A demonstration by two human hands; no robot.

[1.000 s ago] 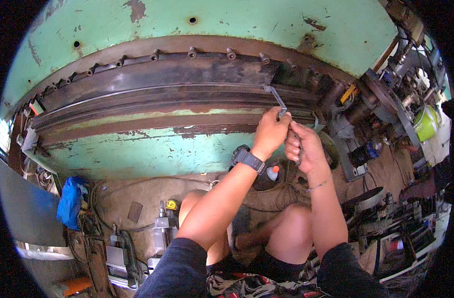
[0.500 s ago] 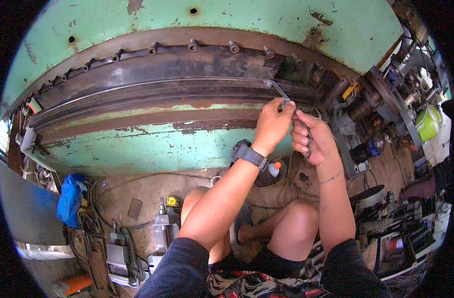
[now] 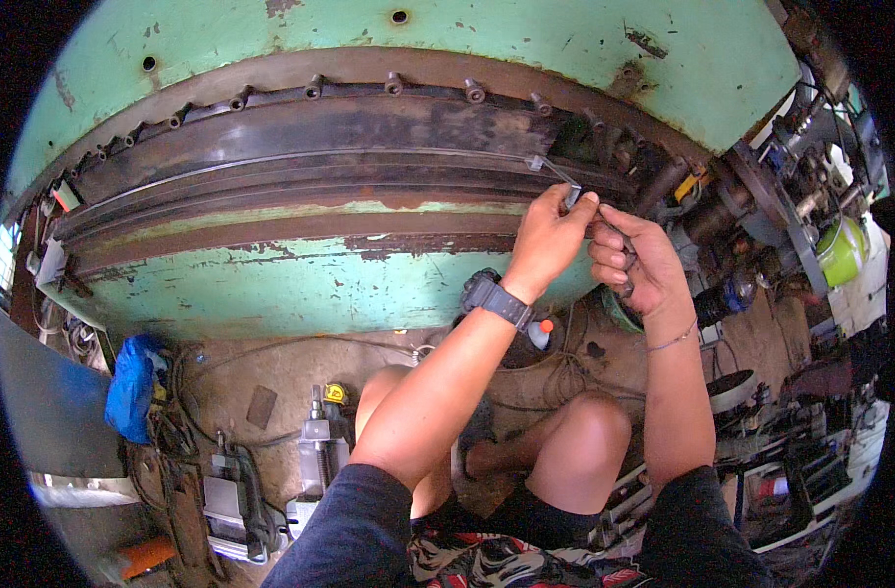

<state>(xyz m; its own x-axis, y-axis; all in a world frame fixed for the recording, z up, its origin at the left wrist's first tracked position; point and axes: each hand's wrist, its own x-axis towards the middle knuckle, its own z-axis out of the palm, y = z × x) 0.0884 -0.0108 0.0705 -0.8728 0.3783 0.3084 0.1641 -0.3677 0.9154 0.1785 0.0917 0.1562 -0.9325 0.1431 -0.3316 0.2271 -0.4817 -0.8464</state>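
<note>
My left hand (image 3: pixel 550 238), with a dark watch on its wrist, is closed in a pinch on the near end of a thin, bent grey metal strip (image 3: pixel 557 171). The strip's far end rests by the dark lower die bar (image 3: pixel 369 169) of a green machine. Close to it on the right, my right hand (image 3: pixel 641 257) has its fingers curled round a dark, slim thing (image 3: pixel 628 287), mostly hidden in the palm; its kind cannot be made out. The tips of both hands are almost touching.
A row of bolts (image 3: pixel 393 83) runs along the upper beam. On the floor lie a blue cloth bundle (image 3: pixel 137 390), a yellow tape measure (image 3: pixel 336 394), grey clamp-like vises (image 3: pixel 316 446), cables and a bottle with an orange cap (image 3: pixel 540 335). Machine parts and a green container (image 3: pixel 843 253) stand right.
My right hand has moved slightly right, drawing a little away from the left. The left hand and the strip have shifted slightly right. The view has turned a little.
</note>
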